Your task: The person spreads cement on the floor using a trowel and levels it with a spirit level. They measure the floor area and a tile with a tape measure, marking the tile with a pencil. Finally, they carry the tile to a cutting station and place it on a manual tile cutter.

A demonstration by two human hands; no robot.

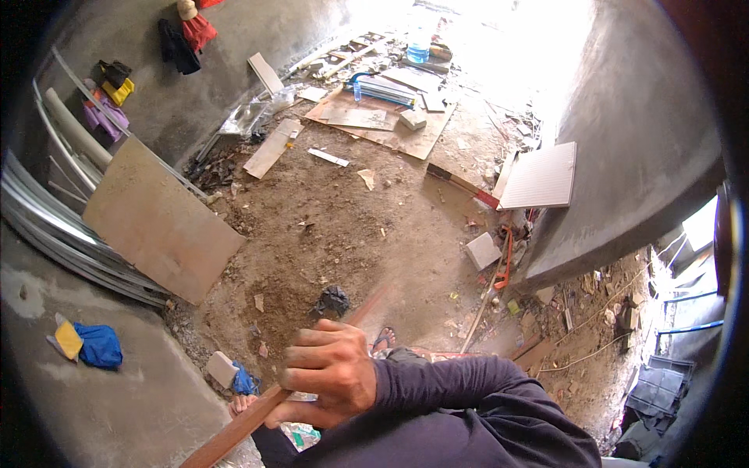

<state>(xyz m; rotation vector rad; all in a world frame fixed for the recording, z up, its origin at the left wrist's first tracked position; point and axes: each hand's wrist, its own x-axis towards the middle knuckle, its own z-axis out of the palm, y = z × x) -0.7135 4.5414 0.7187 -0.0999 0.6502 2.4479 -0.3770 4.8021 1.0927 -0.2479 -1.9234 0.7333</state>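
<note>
A long reddish-brown wooden bar (226,438) slants from the lower left edge up past the middle of the view. My right hand (331,370) is wrapped around it from above, the knuckles dusty and the thumb along its near side. Beyond that hand the bar's far part looks blurred. My left hand (241,403) shows only in part behind the bar, fingertips at its far edge; whether it grips the bar is hidden. Past the left hand, a blue crumpled bag (246,379) lies beside a pale block (221,368). A crumpled black bag (331,301) rests on the dirt ahead.
A large board (164,222) leans at left near long pipes (70,242). Further off, a plywood sheet (421,136) bears scraps and a blue-ended tool (382,90). At right are a white panel (538,175), a block (483,251) and an orange saw (505,261). My sandalled foot (385,338) shows below.
</note>
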